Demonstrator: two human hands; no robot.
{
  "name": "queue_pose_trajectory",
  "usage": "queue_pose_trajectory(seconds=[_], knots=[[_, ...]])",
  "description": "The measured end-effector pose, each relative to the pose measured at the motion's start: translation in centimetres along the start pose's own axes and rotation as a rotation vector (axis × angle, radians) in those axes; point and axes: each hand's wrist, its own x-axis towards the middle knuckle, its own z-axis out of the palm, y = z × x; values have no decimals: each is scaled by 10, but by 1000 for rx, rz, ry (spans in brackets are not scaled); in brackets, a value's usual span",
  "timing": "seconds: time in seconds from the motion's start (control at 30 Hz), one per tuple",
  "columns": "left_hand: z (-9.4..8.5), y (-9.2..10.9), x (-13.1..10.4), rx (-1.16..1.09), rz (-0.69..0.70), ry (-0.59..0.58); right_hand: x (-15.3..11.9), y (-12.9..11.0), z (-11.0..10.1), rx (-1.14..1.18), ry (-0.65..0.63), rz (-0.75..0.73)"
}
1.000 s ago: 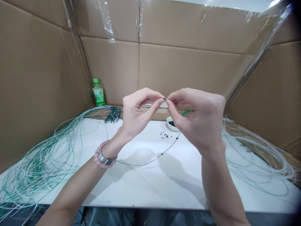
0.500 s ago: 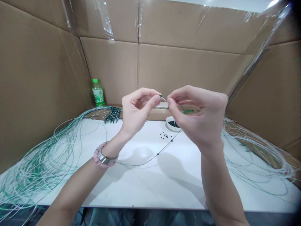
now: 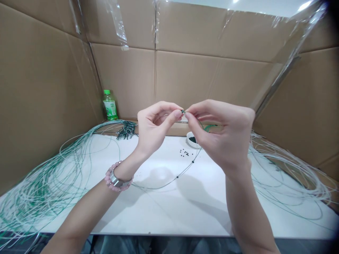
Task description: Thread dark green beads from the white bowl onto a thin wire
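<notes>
The left hand and the right hand are meeting above the white desk, fingertips almost touching. Both are pinching the end of a thin green cord with a small dark bead between them. The cord is hanging down to the desk and is carrying two more beads. A small white bowl and loose beads are lying behind; a green bottle is standing by the cardboard wall.
</notes>
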Motion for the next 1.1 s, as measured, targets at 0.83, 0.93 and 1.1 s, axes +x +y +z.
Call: queue_pose_trajectory(seconds=[0.83, 0.93, 1.1], knots=[[0, -2, 2, -37, 83, -31, 0, 1, 2, 9, 33, -44], [-1, -2, 2, -25, 102, -33, 0, 1, 2, -20, 40, -52], [0, -2, 1, 16, 141, -40, 0, -3, 0, -151, 31, -81]])
